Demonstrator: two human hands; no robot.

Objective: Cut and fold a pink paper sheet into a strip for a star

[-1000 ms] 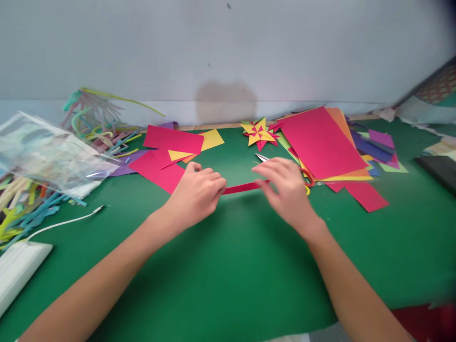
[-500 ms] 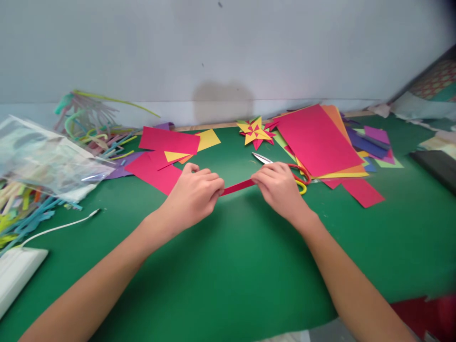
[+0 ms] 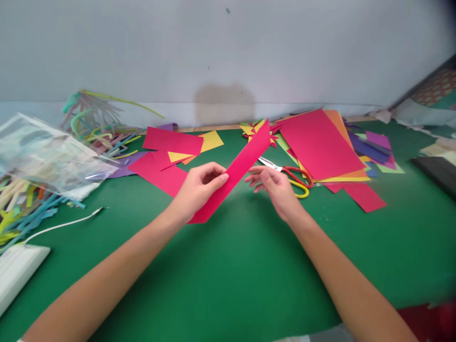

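Pinched between the thumb and fingers of my left hand [image 3: 203, 185] is a folded red paper strip [image 3: 245, 156], held slantwise above the table with its pointed end up to the right. My right hand [image 3: 272, 187] is apart from the strip, fingers loosely spread and holding nothing. Just behind the right hand lie scissors [image 3: 297, 178] with red and yellow handles. The strip's upper end partly covers a yellow and red paper star [image 3: 245, 129]. Red paper pieces [image 3: 156, 171] lie behind my left hand, next to a yellow piece [image 3: 212, 141].
A stack of red, orange and yellow sheets [image 3: 320, 147] lies at the back right. On the left are a clear plastic bag [image 3: 60, 156], several pipe cleaners [image 3: 21, 204] and a white power bank [image 3: 21, 270] with a cable. A black object [image 3: 432, 175] lies far right.
My right hand has let go of the strip and opened. My left hand has turned, tilting the strip from nearly level and edge-on to a slant with its broad face showing.
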